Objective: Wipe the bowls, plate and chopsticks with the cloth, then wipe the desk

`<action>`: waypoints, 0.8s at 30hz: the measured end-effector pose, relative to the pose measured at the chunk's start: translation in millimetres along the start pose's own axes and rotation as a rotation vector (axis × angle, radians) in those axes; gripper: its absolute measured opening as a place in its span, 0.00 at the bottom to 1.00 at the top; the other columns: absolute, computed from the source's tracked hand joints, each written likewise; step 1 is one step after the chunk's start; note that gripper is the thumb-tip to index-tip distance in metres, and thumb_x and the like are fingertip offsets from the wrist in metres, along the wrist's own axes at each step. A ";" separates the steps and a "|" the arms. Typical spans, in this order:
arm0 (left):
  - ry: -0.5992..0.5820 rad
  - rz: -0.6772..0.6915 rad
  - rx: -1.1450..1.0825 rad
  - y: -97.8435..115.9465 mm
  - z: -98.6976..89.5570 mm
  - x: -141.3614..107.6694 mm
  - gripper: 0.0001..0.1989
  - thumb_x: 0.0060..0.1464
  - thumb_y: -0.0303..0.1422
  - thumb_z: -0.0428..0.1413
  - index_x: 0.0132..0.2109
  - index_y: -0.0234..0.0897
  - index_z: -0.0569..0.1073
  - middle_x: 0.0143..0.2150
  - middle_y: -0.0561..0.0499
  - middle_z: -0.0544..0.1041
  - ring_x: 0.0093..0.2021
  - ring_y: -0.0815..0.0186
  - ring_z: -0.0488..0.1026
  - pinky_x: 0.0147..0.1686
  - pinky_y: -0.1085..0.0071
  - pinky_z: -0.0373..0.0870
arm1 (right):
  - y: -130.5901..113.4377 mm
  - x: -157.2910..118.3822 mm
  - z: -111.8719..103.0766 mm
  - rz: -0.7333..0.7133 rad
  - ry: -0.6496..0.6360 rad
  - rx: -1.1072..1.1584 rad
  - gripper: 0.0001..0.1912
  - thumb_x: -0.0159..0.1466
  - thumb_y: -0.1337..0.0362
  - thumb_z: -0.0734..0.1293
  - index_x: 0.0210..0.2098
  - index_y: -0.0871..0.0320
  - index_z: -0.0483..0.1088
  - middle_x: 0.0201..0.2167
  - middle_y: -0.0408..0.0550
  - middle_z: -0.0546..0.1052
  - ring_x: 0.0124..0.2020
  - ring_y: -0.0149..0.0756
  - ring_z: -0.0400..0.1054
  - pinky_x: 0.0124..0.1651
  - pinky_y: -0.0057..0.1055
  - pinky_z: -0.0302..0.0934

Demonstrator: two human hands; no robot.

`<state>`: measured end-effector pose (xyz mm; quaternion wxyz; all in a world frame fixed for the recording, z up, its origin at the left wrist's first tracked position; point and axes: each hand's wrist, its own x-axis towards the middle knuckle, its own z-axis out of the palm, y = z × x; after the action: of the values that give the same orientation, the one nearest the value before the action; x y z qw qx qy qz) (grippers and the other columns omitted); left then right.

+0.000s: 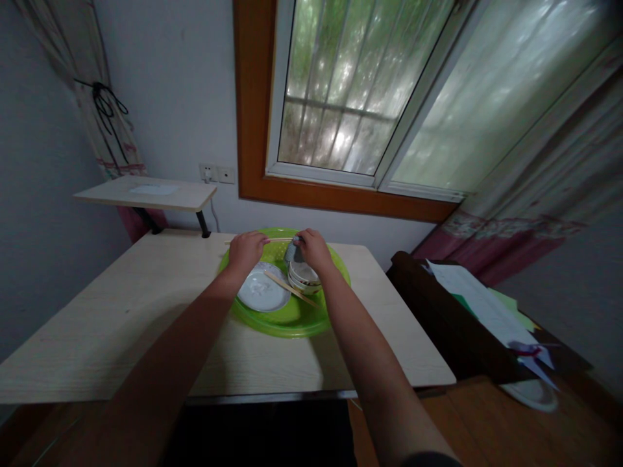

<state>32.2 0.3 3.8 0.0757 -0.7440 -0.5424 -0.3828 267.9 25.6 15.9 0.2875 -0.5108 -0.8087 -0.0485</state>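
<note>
A green basin [287, 327] stands on the pale wooden table. Inside it, a white plate [263, 292] lies at the left, and stacked bowls [304, 275] sit at the right. Wooden chopsticks [289, 287] lie across from the plate's edge past the bowls. Over the basin's far part, my left hand [247, 251] is closed round more chopsticks [281, 240], held level. My right hand [311, 248] pinches a grey cloth [291, 251] at the other end of these chopsticks. The cloth hangs down beside the bowls.
A small raised shelf [146, 193] stands on the table's far left corner. Behind the table are a wall with sockets and a window [341, 97]. To the right, a dark brown piece of furniture [438, 318] holds papers [472, 301].
</note>
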 end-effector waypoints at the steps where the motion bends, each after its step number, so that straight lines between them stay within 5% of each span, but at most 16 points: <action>1: 0.008 -0.008 0.001 -1.0 -0.2 0.4 0.10 0.63 0.35 0.56 0.42 0.44 0.83 0.43 0.46 0.84 0.41 0.57 0.79 0.41 0.64 0.70 | 4.0 0.3 1.0 0.020 0.012 0.019 0.09 0.69 0.67 0.66 0.47 0.58 0.75 0.45 0.54 0.77 0.49 0.43 0.68 0.53 0.36 0.61; 16: -0.161 -0.089 0.187 2.8 -4.9 -0.1 0.13 0.65 0.37 0.54 0.45 0.42 0.83 0.46 0.46 0.83 0.45 0.56 0.79 0.43 0.63 0.68 | 25.6 5.7 5.0 0.134 0.301 0.234 0.08 0.67 0.66 0.65 0.44 0.58 0.75 0.44 0.54 0.77 0.46 0.45 0.67 0.53 0.40 0.60; 24: -0.194 -0.008 0.231 6.7 -7.4 -0.2 0.14 0.65 0.38 0.53 0.45 0.41 0.83 0.45 0.43 0.83 0.46 0.54 0.79 0.44 0.62 0.67 | 19.4 5.3 9.1 -0.025 0.204 0.282 0.08 0.66 0.67 0.68 0.44 0.56 0.77 0.43 0.52 0.77 0.48 0.44 0.67 0.54 0.39 0.60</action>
<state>34.4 -6.5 10.9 0.1066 -0.7617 -0.5904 -0.2446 279.0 42.4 6.9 0.4363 -0.4479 -0.7803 0.0102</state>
